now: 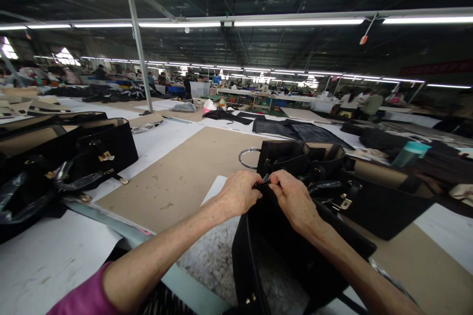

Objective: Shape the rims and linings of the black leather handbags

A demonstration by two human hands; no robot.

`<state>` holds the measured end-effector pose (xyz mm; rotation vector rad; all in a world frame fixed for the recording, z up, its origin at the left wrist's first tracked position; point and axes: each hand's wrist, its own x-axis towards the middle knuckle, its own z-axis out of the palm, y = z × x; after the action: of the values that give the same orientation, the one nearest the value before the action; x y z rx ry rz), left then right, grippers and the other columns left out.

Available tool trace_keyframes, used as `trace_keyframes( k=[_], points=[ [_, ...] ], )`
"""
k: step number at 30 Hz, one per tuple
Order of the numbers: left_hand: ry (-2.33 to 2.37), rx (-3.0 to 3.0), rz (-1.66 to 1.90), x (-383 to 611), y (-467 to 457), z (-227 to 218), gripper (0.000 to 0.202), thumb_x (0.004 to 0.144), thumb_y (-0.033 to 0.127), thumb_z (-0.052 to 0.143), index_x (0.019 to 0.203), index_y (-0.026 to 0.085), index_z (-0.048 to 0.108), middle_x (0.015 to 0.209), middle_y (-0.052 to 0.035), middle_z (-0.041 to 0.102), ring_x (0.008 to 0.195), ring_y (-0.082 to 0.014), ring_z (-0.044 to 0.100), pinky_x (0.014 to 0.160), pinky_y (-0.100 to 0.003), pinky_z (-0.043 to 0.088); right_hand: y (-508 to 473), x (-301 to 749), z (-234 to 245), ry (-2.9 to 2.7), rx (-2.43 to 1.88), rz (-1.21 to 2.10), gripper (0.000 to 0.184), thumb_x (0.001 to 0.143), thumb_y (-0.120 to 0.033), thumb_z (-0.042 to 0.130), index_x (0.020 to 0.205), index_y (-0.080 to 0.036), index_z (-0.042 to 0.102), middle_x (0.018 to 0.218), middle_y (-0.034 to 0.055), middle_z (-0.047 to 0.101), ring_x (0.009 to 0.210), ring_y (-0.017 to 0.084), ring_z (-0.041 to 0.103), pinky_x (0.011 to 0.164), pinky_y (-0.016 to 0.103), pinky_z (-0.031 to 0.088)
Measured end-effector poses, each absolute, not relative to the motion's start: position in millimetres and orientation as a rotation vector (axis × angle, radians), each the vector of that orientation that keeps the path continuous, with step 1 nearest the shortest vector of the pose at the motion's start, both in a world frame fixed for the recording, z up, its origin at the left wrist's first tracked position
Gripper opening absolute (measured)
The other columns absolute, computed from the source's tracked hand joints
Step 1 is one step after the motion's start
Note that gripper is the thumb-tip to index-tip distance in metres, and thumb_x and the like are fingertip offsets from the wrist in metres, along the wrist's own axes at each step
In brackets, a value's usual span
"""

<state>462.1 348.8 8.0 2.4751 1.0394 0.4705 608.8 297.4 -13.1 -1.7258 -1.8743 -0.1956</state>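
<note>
A black handbag (295,251) stands open in front of me at the table's near edge. My left hand (238,193) and my right hand (293,199) meet at its far rim, both pinched closed on a small dark tab or strap end there. What exactly they pinch is too small to name. Just behind the hands sits another black bag (284,157) with a metal ring (246,157) at its left side.
Several black bags (66,157) with gold fittings lie at the left. More bags and black pieces (384,197) crowd the right, with a teal cup (408,154). A brown board (185,177) covers the table's middle. A metal post (140,54) rises behind; people work at distant tables.
</note>
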Motion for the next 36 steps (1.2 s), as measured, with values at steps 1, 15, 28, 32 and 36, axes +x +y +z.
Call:
trace_keyframes(
  k=[1, 15, 28, 32, 36],
  points=[
    [1.069, 2.488, 0.441, 465, 349, 10, 0.022, 0.066, 0.028, 0.054, 0.084, 0.02, 0.064, 0.074, -0.0016, 0.062, 0.071, -0.017, 0.054, 0.058, -0.023, 0.037, 298, 608, -12, -1.867, -1.741, -0.201, 0.01, 0.075, -0.014, 0.039, 0.067, -0.02, 0.041, 0.071, 0.0011, 0.049, 0.069, 0.014, 0.046, 0.06, 0.025, 0.036],
    [0.931, 2.454, 0.415, 475, 366, 4, 0.02, 0.069, 0.024, 0.049, 0.078, 0.018, 0.066, 0.058, 0.0, 0.055, 0.059, -0.0133, 0.05, 0.05, -0.02, 0.031, 292, 634, -18, -1.781, -1.703, -0.099, 0.043, 0.071, -0.018, 0.052, 0.112, -0.021, 0.041, 0.103, 0.0046, 0.055, 0.095, 0.018, 0.052, 0.084, 0.032, 0.041],
    [0.788, 2.362, 0.478, 475, 367, -1, 0.025, 0.071, 0.025, 0.045, 0.084, 0.019, 0.066, 0.058, 0.0015, 0.052, 0.056, -0.0107, 0.044, 0.05, -0.02, 0.028, 298, 637, -15, -1.934, -1.744, -0.186, 0.017, 0.079, -0.03, 0.048, 0.089, -0.027, 0.062, 0.087, -0.0017, 0.064, 0.078, 0.015, 0.057, 0.071, 0.026, 0.041],
    [0.75, 2.297, 0.476, 475, 370, -3, 0.024, 0.068, 0.031, 0.051, 0.081, 0.017, 0.066, 0.054, 0.0035, 0.045, 0.052, -0.0085, 0.039, 0.046, -0.019, 0.025, 299, 636, -13, -1.908, -1.782, -0.135, 0.016, 0.078, -0.029, 0.048, 0.082, -0.027, 0.063, 0.08, -0.0032, 0.065, 0.075, 0.015, 0.058, 0.068, 0.025, 0.041],
    [0.787, 2.251, 0.432, 481, 371, -1, 0.036, 0.069, 0.046, 0.049, 0.066, 0.013, 0.063, 0.048, 0.0043, 0.035, 0.046, -0.0071, 0.031, 0.042, -0.02, 0.021, 297, 633, -9, -1.885, -1.826, -0.101, 0.02, 0.08, -0.029, 0.044, 0.076, -0.026, 0.064, 0.075, -0.0025, 0.065, 0.07, 0.015, 0.057, 0.063, 0.024, 0.039]
  ],
)
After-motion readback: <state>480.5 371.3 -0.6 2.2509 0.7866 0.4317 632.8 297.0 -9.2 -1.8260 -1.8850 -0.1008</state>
